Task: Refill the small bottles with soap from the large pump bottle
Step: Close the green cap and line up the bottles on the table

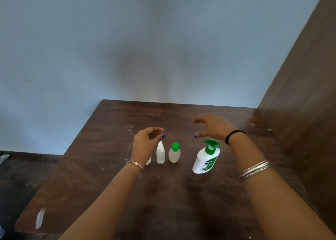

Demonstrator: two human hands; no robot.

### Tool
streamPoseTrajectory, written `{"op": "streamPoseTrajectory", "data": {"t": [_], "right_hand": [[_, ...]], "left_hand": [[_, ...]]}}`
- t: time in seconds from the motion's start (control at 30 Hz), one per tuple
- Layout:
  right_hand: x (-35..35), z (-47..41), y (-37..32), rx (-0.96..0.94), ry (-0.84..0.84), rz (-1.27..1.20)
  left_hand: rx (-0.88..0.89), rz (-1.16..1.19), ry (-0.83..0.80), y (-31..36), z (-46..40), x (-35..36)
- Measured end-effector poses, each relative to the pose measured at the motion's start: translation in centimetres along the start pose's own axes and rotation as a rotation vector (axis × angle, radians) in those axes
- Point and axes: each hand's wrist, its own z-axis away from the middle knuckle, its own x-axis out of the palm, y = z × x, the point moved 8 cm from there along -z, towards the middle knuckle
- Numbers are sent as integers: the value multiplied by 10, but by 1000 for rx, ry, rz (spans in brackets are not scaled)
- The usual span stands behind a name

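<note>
Both hands hover above the table [181,194]: left hand [147,139] loosely curled, seemingly holding nothing; right hand [211,126] spread, fingers released. The left wrist partly hides one small bottle [148,161]; the pump bottle [206,158] stands right.

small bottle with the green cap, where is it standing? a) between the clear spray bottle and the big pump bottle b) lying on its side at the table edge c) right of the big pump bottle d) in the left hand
a: the small bottle with the green cap stands upright on the table, with the clear spray bottle to its left and the large pump bottle to its right; neither hand touches it.
</note>
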Motion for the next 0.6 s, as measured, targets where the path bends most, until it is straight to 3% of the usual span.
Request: {"op": "streamPoseTrajectory", "data": {"t": [0.17,0.3,0.6], "right_hand": [[12,30,35,72,-184,62],[24,37,41,64,-109,0],[20,24,51,165,57,-10]], "left_hand": [[84,-198,-129,18,-4,37],[120,-415,-147,11,-12,45],[41,-306,-143,7,-21,36]]}}
